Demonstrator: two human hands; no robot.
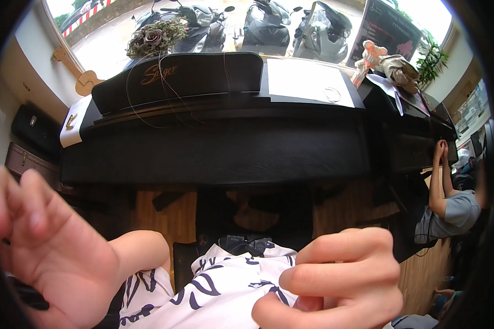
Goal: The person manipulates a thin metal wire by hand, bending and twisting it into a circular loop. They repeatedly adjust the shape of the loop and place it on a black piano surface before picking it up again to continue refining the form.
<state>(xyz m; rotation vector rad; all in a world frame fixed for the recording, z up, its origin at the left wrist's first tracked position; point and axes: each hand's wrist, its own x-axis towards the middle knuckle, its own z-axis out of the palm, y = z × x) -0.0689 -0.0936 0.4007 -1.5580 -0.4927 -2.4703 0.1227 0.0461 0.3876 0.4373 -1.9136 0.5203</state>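
My left hand [66, 263] is raised close to the camera at the lower left, palm showing. Its fingers are apart and loosely bent, with nothing visible in them; part of the hand runs off into the dark rim. My right hand [346, 277] hovers at the lower right in front of my white shirt [214, 290] with dark lettering. Its fingers curl in toward the thumb, and whatever they may hold is hidden. Both hands are apart from the black-covered piano-like instrument [219, 151] ahead. Thin wires [162, 74] hang over its black upright panel [203, 77].
A coil of thin wire [332, 95] lies on white paper [296, 82]. Dried flowers [156, 38] top the panel. A small brass-coloured piece [70, 122] rests on paper at left, near cases [30, 164]. Another person [450, 208] works at right. Motorbikes [266, 24] stand outside.
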